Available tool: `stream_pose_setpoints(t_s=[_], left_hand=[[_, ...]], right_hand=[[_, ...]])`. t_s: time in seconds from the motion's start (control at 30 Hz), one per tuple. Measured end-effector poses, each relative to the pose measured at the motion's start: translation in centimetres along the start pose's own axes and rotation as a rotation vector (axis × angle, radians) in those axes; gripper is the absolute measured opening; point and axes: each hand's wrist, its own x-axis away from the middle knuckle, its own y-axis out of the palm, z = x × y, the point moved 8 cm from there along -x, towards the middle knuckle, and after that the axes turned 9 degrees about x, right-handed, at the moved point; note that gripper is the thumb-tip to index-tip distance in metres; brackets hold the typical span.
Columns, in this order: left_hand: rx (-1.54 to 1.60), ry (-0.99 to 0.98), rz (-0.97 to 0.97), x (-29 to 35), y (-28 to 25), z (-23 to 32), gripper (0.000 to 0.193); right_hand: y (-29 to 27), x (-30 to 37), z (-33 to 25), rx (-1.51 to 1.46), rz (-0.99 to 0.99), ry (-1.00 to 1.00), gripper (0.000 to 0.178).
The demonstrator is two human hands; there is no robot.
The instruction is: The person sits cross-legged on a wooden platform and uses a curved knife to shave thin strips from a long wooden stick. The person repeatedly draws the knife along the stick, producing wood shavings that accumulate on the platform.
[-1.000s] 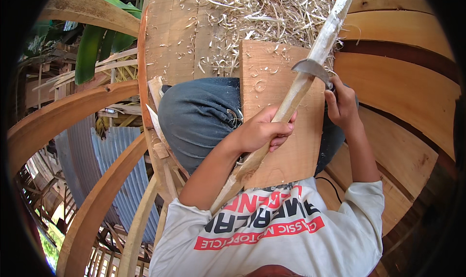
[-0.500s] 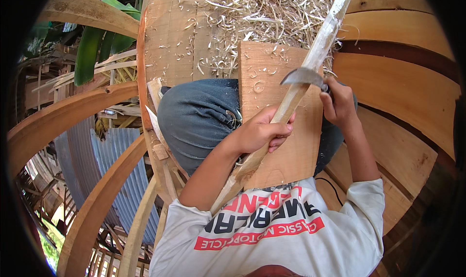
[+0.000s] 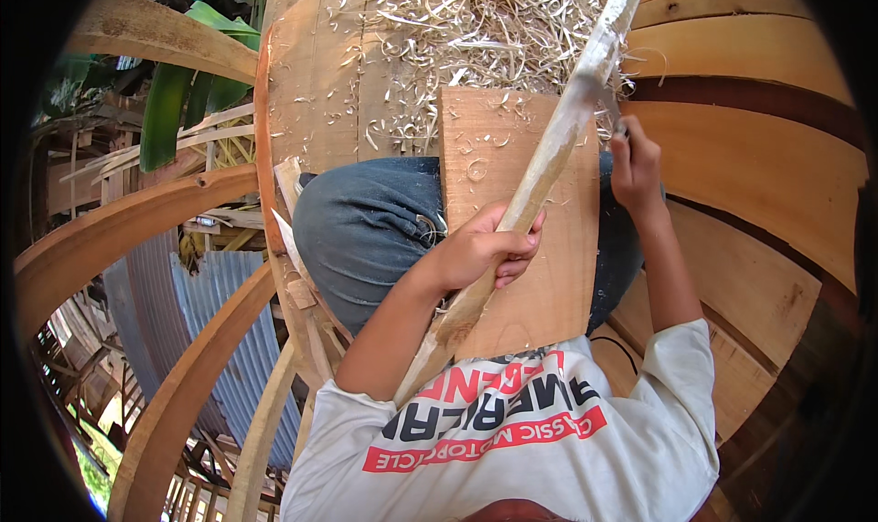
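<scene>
A long pale wooden pole [image 3: 546,161] runs slantwise from the upper right down to my left side, its far part whitish and scraped. My left hand [image 3: 489,247] is wrapped round it above my lap. My right hand [image 3: 636,163] grips the dark handle of a curved-bladed knife [image 3: 620,127]. The blade is smeared by motion and lies close to the pole's far part; whether it touches the wood cannot be told. Under the pole, a flat wooden board [image 3: 540,302] rests across my lap between my bent legs.
Curly wood shavings [image 3: 494,28] lie heaped on the planks [image 3: 315,83] ahead. Curved timber ribs [image 3: 137,215] stand on the left, with corrugated metal sheets [image 3: 229,321] beyond them. Wide planks [image 3: 759,156] form the right side. Wood offcuts [image 3: 300,293] lie by my left knee.
My right hand and the knife have moved farther away along the pole, and the blade is now blurred. My left hand keeps its hold on the pole. The whole view has shifted slightly.
</scene>
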Motion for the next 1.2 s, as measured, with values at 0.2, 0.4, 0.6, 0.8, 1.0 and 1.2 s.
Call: stream_pose_setpoints(t_s=[0.2, 0.4, 0.6, 0.8, 1.0, 1.2], left_hand=[[0.021, -0.02, -0.043, -0.2, 0.4, 0.0, 0.022], [0.062, -0.035, -0.017, 0.0, 0.7, -0.1, 0.023], [0.116, -0.027, -0.066, -0.1, 1.6, -0.1, 0.022], [0.13, -0.041, -0.003, -0.5, 1.6, 0.2, 0.024], [0.122, -0.035, 0.041, -1.0, 1.6, 0.8, 0.024], [0.093, -0.032, 0.105, -0.9, 1.6, 0.6, 0.027]], right_hand=[[-0.7, 0.2, -1.0, 0.013, 0.128, -0.141, 0.028], [0.5, -0.3, 1.1, -0.063, 0.163, 0.068, 0.029], [-1.0, -1.5, 1.7, 0.032, 0.181, -0.039, 0.024], [-0.6, -2.7, 3.5, -0.039, 0.27, 0.014, 0.027], [0.4, -3.4, 4.8, -0.012, 0.285, 0.167, 0.03], [-0.9, -4.6, 9.8, -0.03, 0.372, 0.545, 0.031]])
